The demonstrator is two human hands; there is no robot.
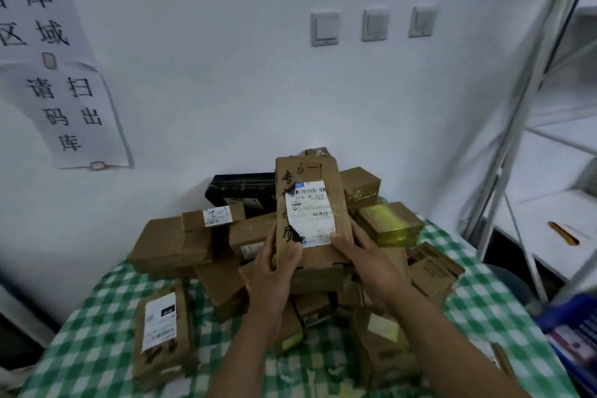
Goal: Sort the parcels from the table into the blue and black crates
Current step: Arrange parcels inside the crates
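Both hands hold one cardboard parcel (310, 184) upright over the pile, centre of scene. Left hand (277, 271) grips its lower left edge, thumb on the front. Right hand (365, 258) grips the lower right edge, thumb at the white label (311, 213). "6-1" handwritten near top. Parcel pile (174, 242) sits on green checked table (97, 317). Blue crate (562, 313) near right, partly cut off

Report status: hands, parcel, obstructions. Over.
Left hand, right hand both grip one labelled parcel, upright above the pile. Pile unsorted on the table. Blue crate far right; path looks open.
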